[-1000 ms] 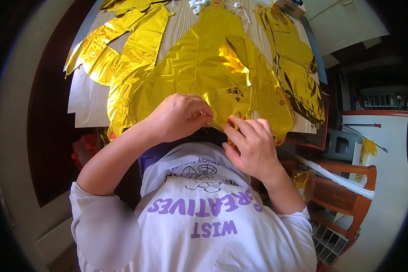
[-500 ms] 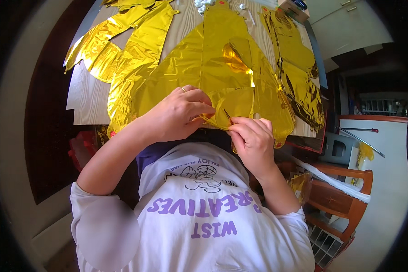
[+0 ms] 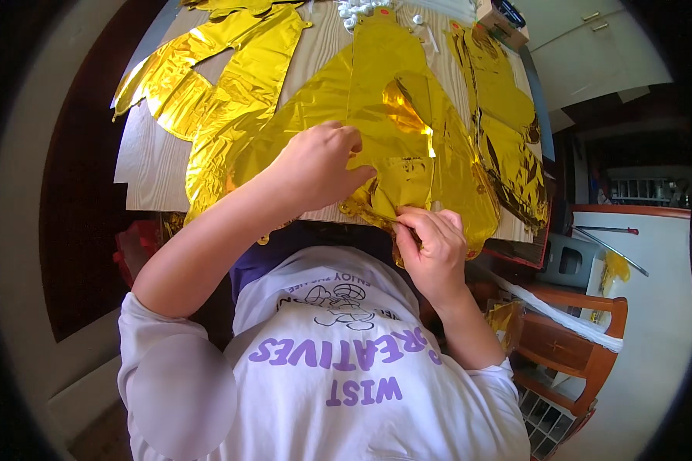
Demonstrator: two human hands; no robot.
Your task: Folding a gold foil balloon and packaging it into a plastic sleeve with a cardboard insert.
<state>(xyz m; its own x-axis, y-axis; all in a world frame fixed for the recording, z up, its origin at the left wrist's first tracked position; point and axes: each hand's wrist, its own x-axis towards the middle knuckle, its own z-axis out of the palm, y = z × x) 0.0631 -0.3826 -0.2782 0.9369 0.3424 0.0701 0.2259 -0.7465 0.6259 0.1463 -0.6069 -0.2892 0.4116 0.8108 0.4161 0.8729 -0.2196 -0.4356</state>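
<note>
A large flat sheet of gold foil, seemingly an uninflated foil balloon [image 3: 315,104], covers the middle of the table and hangs over its near edge. My right hand [image 3: 434,244] pinches the foil at that near edge between thumb and fingers. Just to the left, my left hand [image 3: 323,167] hovers above the foil with thumb and fingers apart and nothing visible between them. Crumpled gold foil bunches below its thumb. A shiny orange-gold patch [image 3: 404,107] catches the light farther up the sheet.
More flat gold foil pieces lie on the wood-grain table [image 3: 150,165], at left [image 3: 246,84] and along the right side [image 3: 500,92]. Small white items [image 3: 361,11] cluster at the far edge, near a cardboard box [image 3: 503,21]. A wooden chair [image 3: 569,338] stands at right.
My left hand has let go of the foil edge and risen slightly away, its fingers spreading. My right hand keeps its pinch, a little lower. The view has shifted slightly.
</note>
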